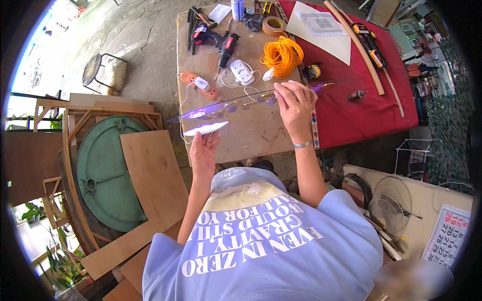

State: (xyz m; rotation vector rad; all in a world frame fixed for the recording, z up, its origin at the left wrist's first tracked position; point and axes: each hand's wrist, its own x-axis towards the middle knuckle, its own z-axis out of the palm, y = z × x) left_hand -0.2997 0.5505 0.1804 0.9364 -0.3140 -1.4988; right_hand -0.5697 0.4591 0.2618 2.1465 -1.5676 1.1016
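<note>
"So, which step is in hand?"

"By the left grip [203, 150], a glowing white lamp [207, 129] is pinched near a clear sheet [229, 106] above the table [246, 139]; the sheet is apparently being lit, and steadiness seems called for next."

"And on the right?"

"The sheet's edge is pinched by the right grip [295, 104]. The lamp's face is lost in glare, the sheet's right end barely discernible."

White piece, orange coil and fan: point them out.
White piece [207, 129], head view: its bright face.
Orange coil [281, 53], head view: its middle strands.
Fan [391, 204], head view: its grille.
</note>
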